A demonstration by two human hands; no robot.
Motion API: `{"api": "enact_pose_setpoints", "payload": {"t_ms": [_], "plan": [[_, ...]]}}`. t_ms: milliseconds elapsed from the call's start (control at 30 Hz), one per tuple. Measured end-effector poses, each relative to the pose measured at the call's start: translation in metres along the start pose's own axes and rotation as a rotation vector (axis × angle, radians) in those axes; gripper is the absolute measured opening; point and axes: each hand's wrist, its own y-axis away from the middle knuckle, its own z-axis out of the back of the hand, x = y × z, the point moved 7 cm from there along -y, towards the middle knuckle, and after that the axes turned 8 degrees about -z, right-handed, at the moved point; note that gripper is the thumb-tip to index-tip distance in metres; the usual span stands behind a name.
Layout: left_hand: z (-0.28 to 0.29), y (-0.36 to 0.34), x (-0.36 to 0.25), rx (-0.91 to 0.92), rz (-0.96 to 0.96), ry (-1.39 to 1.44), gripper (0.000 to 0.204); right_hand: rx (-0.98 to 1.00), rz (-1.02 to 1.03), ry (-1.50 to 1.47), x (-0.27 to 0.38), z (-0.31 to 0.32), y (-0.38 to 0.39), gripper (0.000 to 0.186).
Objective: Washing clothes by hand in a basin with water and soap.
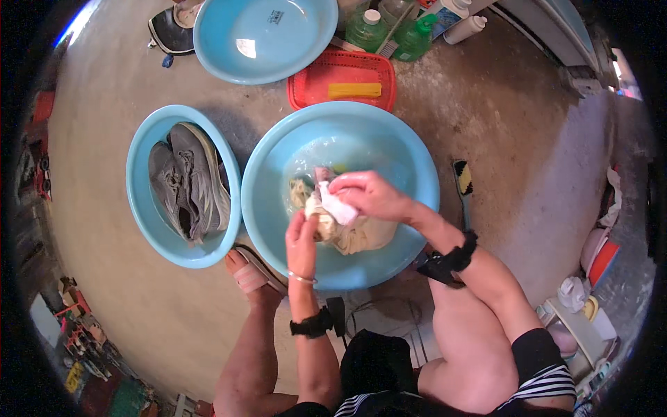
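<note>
Over the large blue basin (264, 174) of water, my right hand (375, 198) is closed on a pale pinkish-white cloth (337, 207). My left hand (301, 242) has its fingers pinched on a cream cloth (313, 212) just below and left of the white one. More wet beige fabric (361, 236) lies in the basin, along with some small pale greenish and pink cloths behind my hands, too jumbled to tell apart.
A blue basin (139, 201) holding grey sneakers (201, 181) stands at left. Beyond are another blue basin (285, 42), a red basket (313, 97) with a yellow bar (353, 90), and plastic bottles (365, 31). A brush (463, 181) lies at right.
</note>
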Motion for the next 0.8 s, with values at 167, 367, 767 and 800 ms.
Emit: {"api": "enact_pose_setpoints", "payload": {"t_ms": [167,367,767,800], "plan": [[0.019,0.001,-0.044,0.008,-0.183,0.267,0.027,-0.098,-0.163,-0.590,0.028,0.036,0.010,0.023],[0.053,-0.006,0.050,-0.338,0.073,0.079,0.049,-0.425,-0.424,0.134,-0.079,0.054,0.002,0.034],[-0.002,-0.012,0.079,-0.056,-0.156,-1.131,0.035,-0.086,-0.195,0.884,-0.109,-0.031,-0.021,0.031],[0.007,-0.010,0.078,-0.067,-0.154,-1.143,0.035,-0.081,-0.183,0.875,-0.092,-0.034,-0.025,0.031]]}}
